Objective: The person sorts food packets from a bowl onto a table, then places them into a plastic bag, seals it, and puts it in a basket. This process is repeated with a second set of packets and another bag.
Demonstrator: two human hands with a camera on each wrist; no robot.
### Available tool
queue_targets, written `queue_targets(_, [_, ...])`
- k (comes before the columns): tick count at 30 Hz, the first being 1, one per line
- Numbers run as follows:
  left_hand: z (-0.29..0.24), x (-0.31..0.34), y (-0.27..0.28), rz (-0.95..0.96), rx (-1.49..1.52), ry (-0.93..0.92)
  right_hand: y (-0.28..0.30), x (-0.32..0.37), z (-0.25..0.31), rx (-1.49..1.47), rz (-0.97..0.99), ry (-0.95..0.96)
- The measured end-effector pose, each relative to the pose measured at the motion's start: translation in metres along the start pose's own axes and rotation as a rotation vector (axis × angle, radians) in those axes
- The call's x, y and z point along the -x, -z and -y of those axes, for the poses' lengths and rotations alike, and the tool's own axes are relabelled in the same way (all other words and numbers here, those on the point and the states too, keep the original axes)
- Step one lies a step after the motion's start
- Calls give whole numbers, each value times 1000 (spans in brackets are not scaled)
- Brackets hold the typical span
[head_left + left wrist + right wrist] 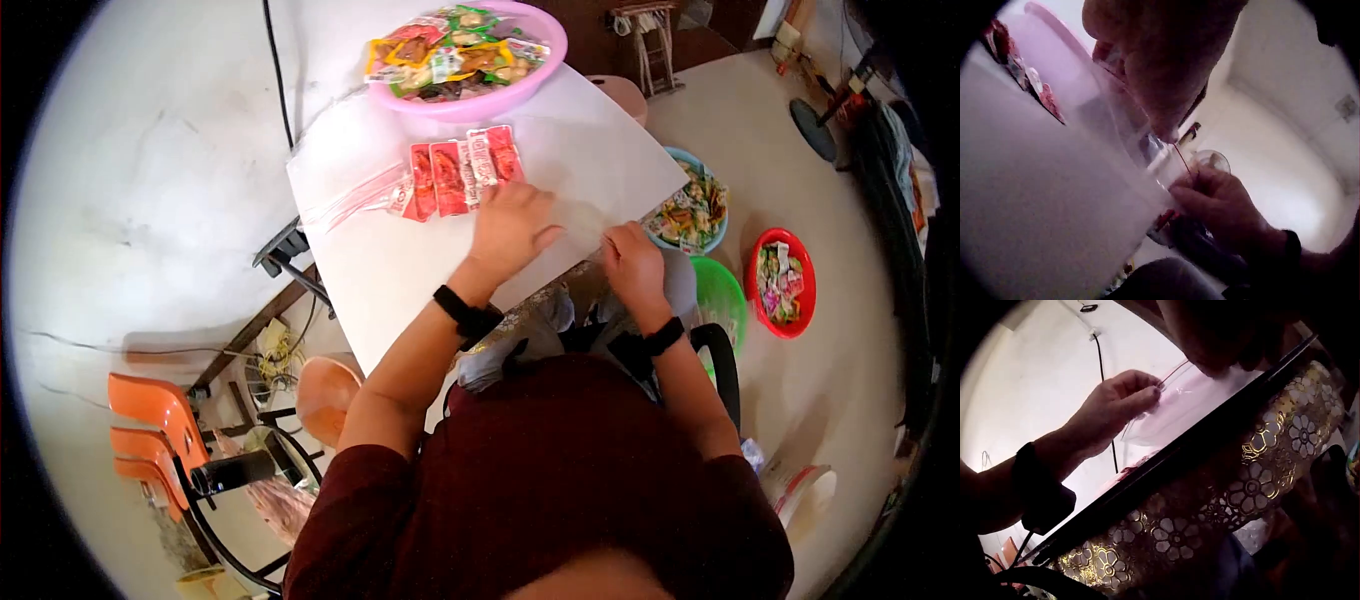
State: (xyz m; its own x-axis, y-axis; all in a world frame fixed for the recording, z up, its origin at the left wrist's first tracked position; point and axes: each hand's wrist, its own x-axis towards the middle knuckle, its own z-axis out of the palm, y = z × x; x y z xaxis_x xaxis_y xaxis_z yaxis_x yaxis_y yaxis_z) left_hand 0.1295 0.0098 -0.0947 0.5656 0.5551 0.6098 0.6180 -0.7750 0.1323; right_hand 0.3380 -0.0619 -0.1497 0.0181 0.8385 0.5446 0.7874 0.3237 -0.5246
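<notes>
Between the two hands stretches a clear plastic bag (1179, 403) with a thin red line along its edge. My left hand (510, 230) (1110, 409) pinches one side of that edge between thumb and fingers. At the other side, my right hand (635, 268) (1219, 203) pinches the edge near the table's front. Red-and-white food packets (450, 178) lie side by side on the white table (385, 270), just beyond my left hand. Left of them, flat clear bags with red edges (350, 202) are spread. The bag is hardly discernible in the head view.
A pink basin (556, 45) heaped with colourful packets stands at the table's back. Right of the table are a blue basin (724, 222), a green basin (725, 290) and a red basin (809, 290). Orange chairs (155, 405) stand at lower left.
</notes>
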Motion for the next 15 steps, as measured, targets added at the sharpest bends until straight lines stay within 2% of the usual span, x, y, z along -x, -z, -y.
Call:
queue_targets(3, [47, 16, 10, -49, -81, 349, 0, 4, -1, -6, -7, -16])
queue_targets(5, [73, 23, 18, 33, -219, 617, -1, 6, 0, 9, -4, -19])
queue_targets(8, [84, 25, 28, 179, -338, 712, -3, 7, 4, 33, 5, -5])
queue_targets(9, [83, 23, 27, 139, -334, 697, -2, 7, 6, 30, 21, -7])
queue_targets(12, [74, 4, 14, 218, -323, 666, -4, 7, 11, 41, 39, 12])
queue_targets(15, [60, -22, 12, 413, -331, 739, -3, 7, 17, 47, 57, 20])
